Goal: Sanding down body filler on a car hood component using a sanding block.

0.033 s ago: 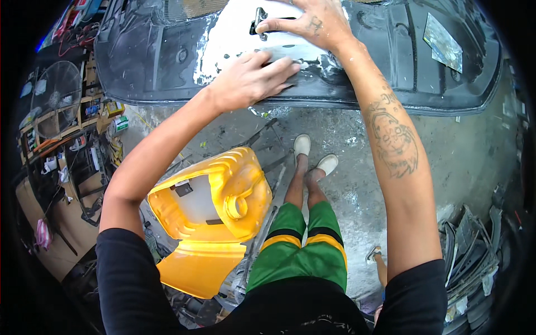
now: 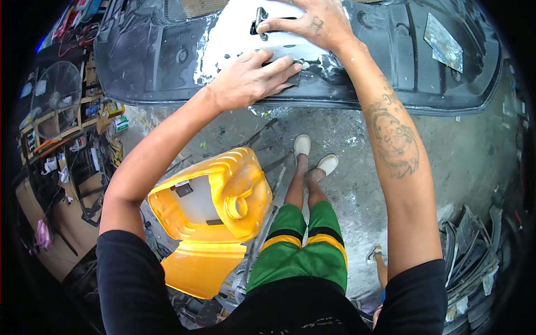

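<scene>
A large black molded panel (image 2: 139,67), which looks like a car hood, spans the far side. Its middle carries a white coated patch (image 2: 226,39) with ragged edges and dark spots. At the lower border of this patch, my left hand (image 2: 245,84) presses a small dark grey sheet (image 2: 295,77), apparently sandpaper, flat under bent fingers. Farther up and to the right, my right hand (image 2: 321,25) rests on the white patch, thumb stretched out and fingers spread, holding nothing visible. Its thumb tip reaches beside a metal loop (image 2: 261,21) set in a dark slot. The upper fingers run out of view.
A cut-open yellow jug (image 2: 254,190) stands below my left forearm. A mirror-like shard (image 2: 444,43) lies on the panel's right. Shelves with a fan (image 2: 56,100) and clutter line the left. Stacked dark parts (image 2: 472,257) lie at lower right, near another person's foot (image 2: 374,254).
My left fingers have shifted slightly, and more of the dark grey sheet shows beside their tips. My right hand stays in place.
</scene>
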`<state>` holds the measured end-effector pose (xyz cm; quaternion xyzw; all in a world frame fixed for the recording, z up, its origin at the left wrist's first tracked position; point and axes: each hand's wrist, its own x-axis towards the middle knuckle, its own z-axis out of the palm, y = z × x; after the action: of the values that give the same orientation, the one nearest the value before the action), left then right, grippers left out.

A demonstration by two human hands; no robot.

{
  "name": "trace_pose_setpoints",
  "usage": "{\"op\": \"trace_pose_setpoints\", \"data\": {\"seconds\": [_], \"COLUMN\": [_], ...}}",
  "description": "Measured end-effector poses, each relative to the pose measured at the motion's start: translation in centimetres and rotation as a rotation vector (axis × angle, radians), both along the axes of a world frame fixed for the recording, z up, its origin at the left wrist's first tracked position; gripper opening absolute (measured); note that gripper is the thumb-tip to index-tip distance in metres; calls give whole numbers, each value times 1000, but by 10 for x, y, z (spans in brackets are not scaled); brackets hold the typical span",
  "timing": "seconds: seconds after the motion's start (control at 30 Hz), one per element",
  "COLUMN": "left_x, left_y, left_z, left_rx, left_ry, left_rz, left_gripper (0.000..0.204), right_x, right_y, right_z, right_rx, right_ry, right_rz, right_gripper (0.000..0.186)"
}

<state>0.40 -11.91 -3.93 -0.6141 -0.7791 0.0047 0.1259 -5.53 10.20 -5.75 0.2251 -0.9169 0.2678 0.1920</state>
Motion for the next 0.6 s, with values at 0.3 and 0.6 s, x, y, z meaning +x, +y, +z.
{"op": "trace_pose_setpoints", "data": {"seconds": [0.3, 0.6], "left_x": [-4, 1], "left_y": [-5, -14], "left_z": [3, -5], "left_rx": [-14, 8], "left_ry": [8, -5], "left_rz": [-10, 4], "left_gripper": [50, 53], "right_x": [-2, 1], "right_y": [5, 5], "right_z": [-2, -2], "right_rx": [-107, -50], "right_ry": [61, 72], "right_rz": [60, 39], "right_gripper": [57, 61]}}
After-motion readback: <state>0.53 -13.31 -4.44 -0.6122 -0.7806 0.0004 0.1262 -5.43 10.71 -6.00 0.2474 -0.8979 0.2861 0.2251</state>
